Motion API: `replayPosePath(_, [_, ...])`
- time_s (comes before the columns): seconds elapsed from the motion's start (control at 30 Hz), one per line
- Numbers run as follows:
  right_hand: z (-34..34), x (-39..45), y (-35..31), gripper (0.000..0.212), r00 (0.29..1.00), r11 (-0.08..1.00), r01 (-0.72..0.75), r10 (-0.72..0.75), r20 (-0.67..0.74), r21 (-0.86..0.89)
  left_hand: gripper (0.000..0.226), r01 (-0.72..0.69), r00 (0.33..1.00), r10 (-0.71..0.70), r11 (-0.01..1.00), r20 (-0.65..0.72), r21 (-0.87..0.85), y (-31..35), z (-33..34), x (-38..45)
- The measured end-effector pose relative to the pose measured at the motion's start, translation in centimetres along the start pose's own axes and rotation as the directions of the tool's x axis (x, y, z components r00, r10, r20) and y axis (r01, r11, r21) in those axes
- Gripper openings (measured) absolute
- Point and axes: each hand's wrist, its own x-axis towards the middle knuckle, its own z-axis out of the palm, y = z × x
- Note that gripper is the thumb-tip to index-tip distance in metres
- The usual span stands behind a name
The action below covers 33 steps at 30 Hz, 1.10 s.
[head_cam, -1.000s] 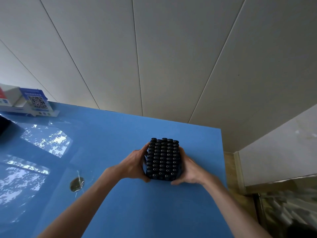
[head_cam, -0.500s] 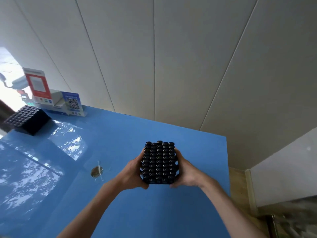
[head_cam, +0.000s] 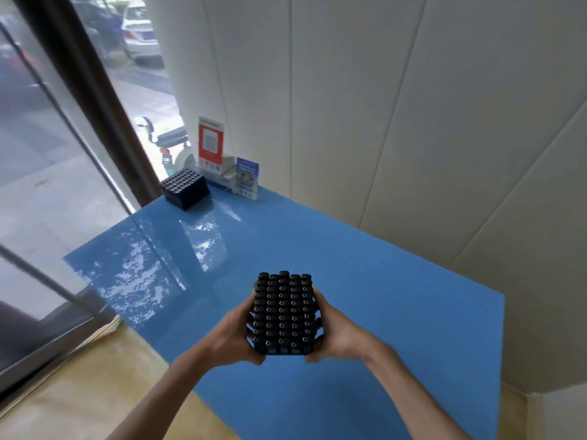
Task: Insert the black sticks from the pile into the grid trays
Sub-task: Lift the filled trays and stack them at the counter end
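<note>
Both hands hold a full tray (head_cam: 281, 315) of black sticks above the blue surface (head_cam: 397, 300), near its front edge. L hand (head_cam: 233, 336) grips the tray's left side, R hand (head_cam: 333, 331) the right, fingers curled round. 2nd full tray (head_cam: 185, 188) sits at far left corner by the window (head_cam: 47, 154), beside QR signs (head_cam: 228, 160).

— What colour is the counter (head_cam: 365, 281)?
— Glossy blue, with pale mottled window reflections toward the frame's left.
— And the tray of sticks (head_cam: 281, 314) at lower centre?
— All black, the stick ends forming a regular grid of small ringed dots.
— The second tray (head_cam: 185, 188), upper left?
— Black too, with the same dotted top.
— The cards behind it?
— One sign (head_cam: 210, 144) is orange-red and white; the smaller card (head_cam: 247, 178) is blue with a speckled black-and-white code square.
— The wall (head_cam: 397, 106)?
— Off-white panels with thin grey seams.
</note>
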Motion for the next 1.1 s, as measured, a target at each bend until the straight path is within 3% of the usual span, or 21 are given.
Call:
replayPosePath(0.2, [6.4,4.6,-3.8,0.128,0.996,0.998,0.002,0.003,0.092,-0.056,0.100,0.035,0.994,-0.040,0.998,-0.100,-0.058,-3.6,-5.3,-6.1])
replayPosePath(0.53, [21.0,15.4,-11.5,0.118,0.985,0.996,0.011,0.006,0.175,-0.093,0.114,0.022,0.978,-0.033,0.998,-0.207,-0.054,-10.9,-19.6,-16.6])
replayPosePath(0.7, [26.9,20.8,-15.2,0.123,0.985,0.994,0.024,-0.005,0.174,-0.104,0.119,0.030,0.967,-0.038,0.999,-0.250,-0.039,-14.4,-26.9,-20.0])
replayPosePath(1.1, [30.4,31.0,-18.8,0.122,0.995,0.995,-0.021,0.030,0.096,-0.095,0.117,-0.025,0.987,0.022,1.000,-0.157,-0.016,-19.4,-38.4,-16.6])
